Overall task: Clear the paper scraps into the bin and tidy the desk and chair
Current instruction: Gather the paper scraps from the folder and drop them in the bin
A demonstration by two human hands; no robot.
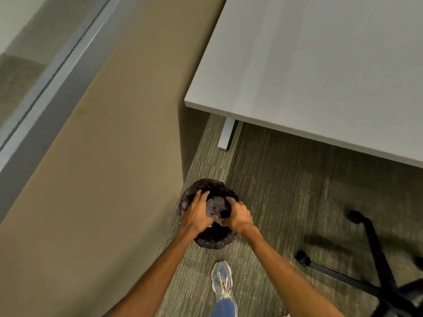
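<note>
We held both hands, left hand [198, 212] and right hand [239, 217], over the bin [214, 241] to drop paper scraps [215, 205]; can't tell either grip's state.

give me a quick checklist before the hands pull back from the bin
1. Both hands over the bin mouth: ok, left hand and right hand are above the round black-lined bin.
2. Grey paper scraps inside the bin: ok, some lie there.
3. Fingers emptied: cannot tell, the palms face away.
4. Pale grey desk top free of scraps: ok for the part in view.
5. Black chair base tucked under the desk: not ok, it stands out on the carpet.
</note>
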